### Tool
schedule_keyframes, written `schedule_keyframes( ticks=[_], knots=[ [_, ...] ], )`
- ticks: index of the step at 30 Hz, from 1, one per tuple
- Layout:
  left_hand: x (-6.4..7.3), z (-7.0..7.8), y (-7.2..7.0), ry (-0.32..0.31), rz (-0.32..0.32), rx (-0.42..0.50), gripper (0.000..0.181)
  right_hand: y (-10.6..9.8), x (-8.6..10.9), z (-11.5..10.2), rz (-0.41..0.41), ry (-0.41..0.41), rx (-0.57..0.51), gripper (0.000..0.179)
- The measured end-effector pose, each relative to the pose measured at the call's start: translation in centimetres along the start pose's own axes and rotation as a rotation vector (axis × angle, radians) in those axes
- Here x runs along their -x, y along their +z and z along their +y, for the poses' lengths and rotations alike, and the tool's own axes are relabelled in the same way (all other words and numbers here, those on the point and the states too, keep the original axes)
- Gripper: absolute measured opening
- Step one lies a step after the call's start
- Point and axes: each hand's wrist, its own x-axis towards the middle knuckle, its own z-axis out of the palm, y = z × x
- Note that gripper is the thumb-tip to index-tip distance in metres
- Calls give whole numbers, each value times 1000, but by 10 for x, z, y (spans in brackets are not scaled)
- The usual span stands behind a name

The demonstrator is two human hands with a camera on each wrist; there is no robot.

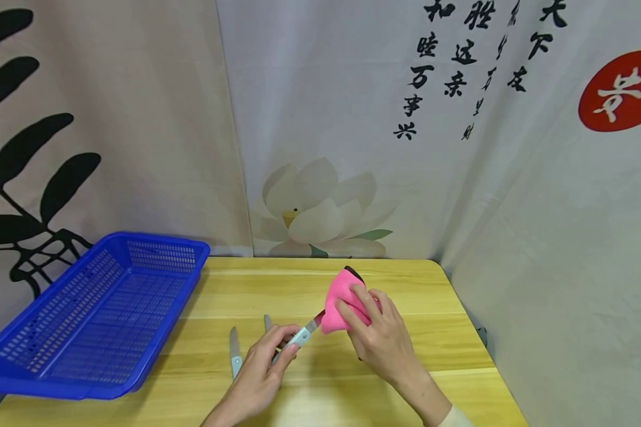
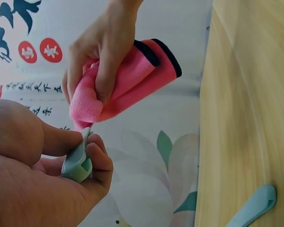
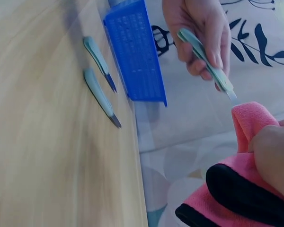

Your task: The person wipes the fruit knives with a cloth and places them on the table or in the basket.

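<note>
My left hand (image 1: pixel 259 367) grips the pale blue-green handle of a folding knife (image 1: pixel 300 338), its blade out and pointing up to the right. A pink cloth (image 1: pixel 340 301) with black edging is folded over the blade, so most of the metal is hidden. My right hand (image 1: pixel 381 338) pinches that cloth from above, its fingers pressing in around the blade. In the right wrist view a short stretch of blade (image 3: pixel 232 97) shows between handle and cloth. Two more open knives, a nearer one (image 3: pixel 100 92) and a farther one (image 3: pixel 97 54), lie on the table.
A blue plastic basket (image 1: pixel 168 317) with mesh walls stands at the table's left side. The wooden table (image 1: pixel 406 279) backs onto a printed curtain (image 1: pixel 326 89) with a lotus and black characters. Another curtain panel hangs close along the right edge.
</note>
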Motion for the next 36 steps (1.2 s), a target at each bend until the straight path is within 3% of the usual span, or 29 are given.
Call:
schedule_keyframes(
  ticks=[3,7,11,15,20,27,36],
  knots=[
    [-1,1,0,-21,-2,13,25,-4,2,10,-7,41,-6,37],
    [-3,3,1,-99,5,33,26,-10,5,19,33,90,-17,37],
    [-5,5,3,-146,35,32,26,-15,2,11,120,60,-46,38],
    [-7,6,6,-128,65,23,25,-15,-5,-8,170,-31,-72,33],
    [-7,7,10,-61,92,21,25,-12,-8,-31,144,-115,-46,33],
    [-4,8,11,-37,77,74,27,-7,-5,-44,26,-101,-9,41],
    [-3,8,7,-29,45,45,24,-5,-6,-40,76,-89,-2,35]
  ],
)
